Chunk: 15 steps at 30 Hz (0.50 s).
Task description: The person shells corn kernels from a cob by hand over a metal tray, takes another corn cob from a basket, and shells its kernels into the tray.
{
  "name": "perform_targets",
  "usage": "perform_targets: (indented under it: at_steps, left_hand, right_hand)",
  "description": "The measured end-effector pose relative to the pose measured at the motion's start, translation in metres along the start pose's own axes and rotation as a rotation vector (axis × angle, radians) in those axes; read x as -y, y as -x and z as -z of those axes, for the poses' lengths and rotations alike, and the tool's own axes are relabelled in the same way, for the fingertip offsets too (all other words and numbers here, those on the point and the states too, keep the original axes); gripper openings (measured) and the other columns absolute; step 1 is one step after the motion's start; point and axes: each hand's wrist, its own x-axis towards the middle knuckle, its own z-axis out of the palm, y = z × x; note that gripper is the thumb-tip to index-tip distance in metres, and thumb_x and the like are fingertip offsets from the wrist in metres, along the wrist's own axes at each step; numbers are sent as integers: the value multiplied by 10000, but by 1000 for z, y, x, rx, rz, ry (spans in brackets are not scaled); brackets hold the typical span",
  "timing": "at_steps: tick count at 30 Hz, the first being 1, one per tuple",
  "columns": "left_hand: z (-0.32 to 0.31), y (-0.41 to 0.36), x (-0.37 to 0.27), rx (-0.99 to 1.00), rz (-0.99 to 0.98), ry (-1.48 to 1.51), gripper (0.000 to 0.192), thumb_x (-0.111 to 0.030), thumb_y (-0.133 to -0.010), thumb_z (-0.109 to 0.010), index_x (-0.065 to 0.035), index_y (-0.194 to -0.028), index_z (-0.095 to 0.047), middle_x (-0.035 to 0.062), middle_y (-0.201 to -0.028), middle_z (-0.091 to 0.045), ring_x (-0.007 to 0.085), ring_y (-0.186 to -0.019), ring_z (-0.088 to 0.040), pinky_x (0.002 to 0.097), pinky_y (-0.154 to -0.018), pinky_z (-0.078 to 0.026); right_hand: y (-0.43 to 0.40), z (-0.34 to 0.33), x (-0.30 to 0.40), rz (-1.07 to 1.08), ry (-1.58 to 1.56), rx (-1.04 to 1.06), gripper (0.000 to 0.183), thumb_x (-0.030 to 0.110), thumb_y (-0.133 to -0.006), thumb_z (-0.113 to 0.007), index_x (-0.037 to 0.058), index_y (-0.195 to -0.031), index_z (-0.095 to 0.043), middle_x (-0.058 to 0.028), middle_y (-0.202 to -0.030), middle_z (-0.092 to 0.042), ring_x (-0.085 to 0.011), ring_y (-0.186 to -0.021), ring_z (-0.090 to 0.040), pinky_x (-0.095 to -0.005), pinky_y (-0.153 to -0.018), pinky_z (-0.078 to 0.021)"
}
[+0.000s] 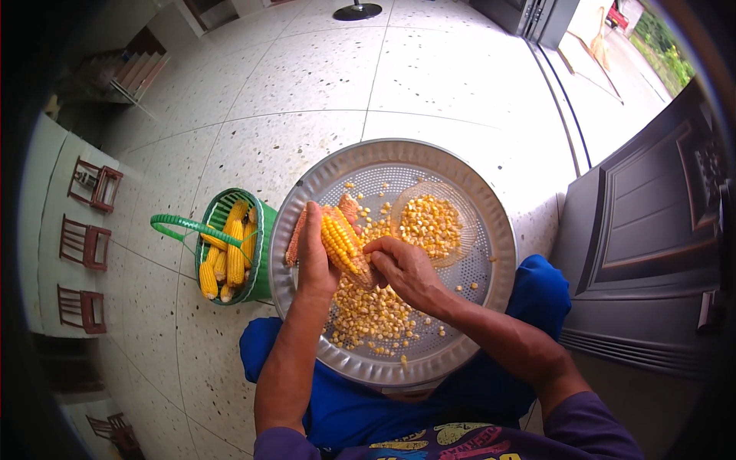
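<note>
My left hand holds an ear of yellow corn that is partly stripped, with bare cob at its lower end. The fingers of my right hand are bent against that lower end; whether they pinch anything is hard to see. Under both hands lies a round perforated metal tray across the lap. Loose corn kernels are heaped in its near part. A clear ribbed dish inside the tray holds more kernels. Stripped cobs rest at the tray's left side, partly behind my left hand.
A green woven basket with several corn ears stands on the speckled floor, left of the tray. To the right is a dark panelled door. Wooden chairs line the left side. A round black stand base is at the top.
</note>
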Motion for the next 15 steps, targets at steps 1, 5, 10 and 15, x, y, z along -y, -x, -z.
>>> perform_targets:
  at_steps: [1, 5, 10, 15]
  left_hand:
    - [0, 0, -1, 0, -1, -7, 597, -604, -1038, -455, -35, -982, -627, 101, -847, -680, 181, -778, -671, 316, -738, -574]
    - [1, -1, -2, -23, 25, 19, 590, -600, -1036, -462, -35, -992, -625, 100, -846, -679, 181, -775, -675, 313, -727, -576]
    - [0, -1, -2, -12, 25, 29, 582, -595, -1039, -462, -37, -992, -622, 97, -847, -676, 181, -773, -676, 312, -720, -579]
    - [3, -3, -1, -7, -11, 21, 581, -588, -1043, -457, -30, -997, -615, 106, -847, -675, 185, -766, -677, 319, -714, -579]
  right_hand:
    - [0, 0, 0, -1, -1, -1, 222, 118, -1060, -504, -50, -1132, -629, -73, -817, -659, -135, -719, -649, -287, -673, -553]
    - [0, 1, -2, -4, -44, 7, 195, 114, -1023, -575, -35, -1118, -656, -92, -858, -705, -150, -748, -684, -296, -690, -561]
    - [1, 2, 5, -37, -84, 6, 162, 99, -988, -624, -28, -1070, -682, -111, -862, -732, -157, -756, -706, -310, -688, -563]
    - [1, 5, 5, -19, 33, 3, 124, 70, -965, -661, -17, -1052, -674, -72, -862, -709, -140, -772, -674, -284, -685, -549]
